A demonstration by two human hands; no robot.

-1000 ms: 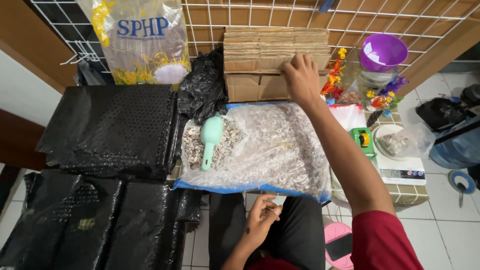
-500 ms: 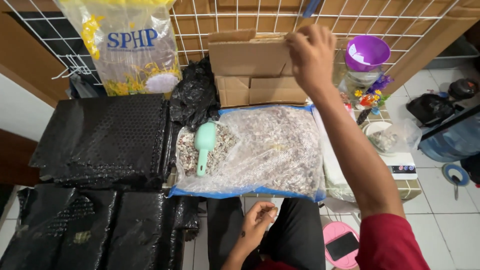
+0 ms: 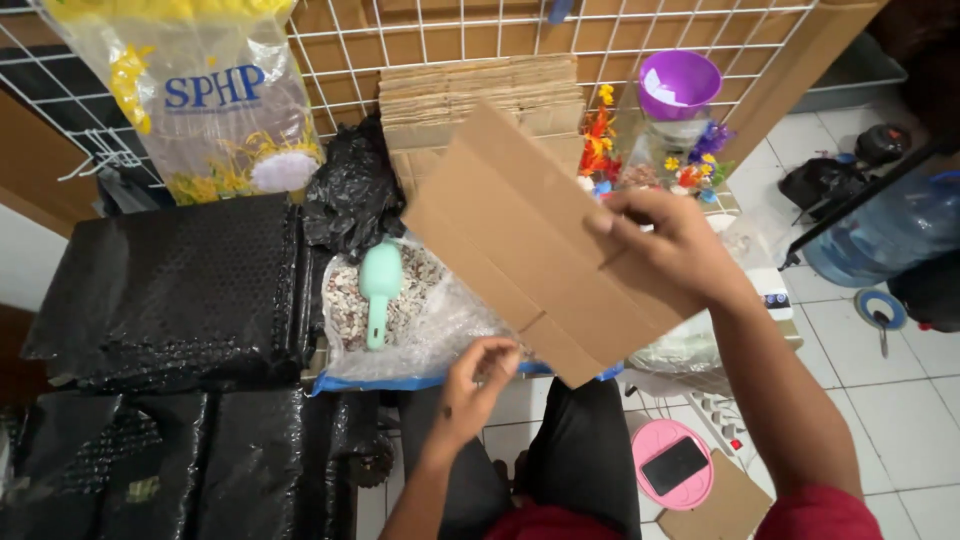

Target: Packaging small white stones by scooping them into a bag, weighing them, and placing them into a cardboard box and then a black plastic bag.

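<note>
My right hand [image 3: 672, 248] grips a flattened brown cardboard box [image 3: 520, 240] by its right edge and holds it tilted above a clear plastic bag of small pebbles [image 3: 430, 320]. My left hand [image 3: 478, 385] is raised just below the cardboard's lower corner, fingers curled and empty, close to it but apart. A mint green scoop [image 3: 378, 285] lies on the pebbles at the left. Behind, a stack of flat cardboard boxes [image 3: 470, 95] leans against a white wire grid.
Black bubble-wrap sheets [image 3: 170, 280] cover the left side. A crumpled black bag [image 3: 350, 195], a printed sack [image 3: 215, 100], artificial flowers [image 3: 600, 140], a purple bowl [image 3: 678, 82], a white scale [image 3: 770, 290], a blue water jug [image 3: 890, 235] and a pink case [image 3: 675, 465] surround me.
My right hand pulled one flat box off the back stack and brought it down and toward me over the pebble bag. My left hand rose from my lap toward the cardboard.
</note>
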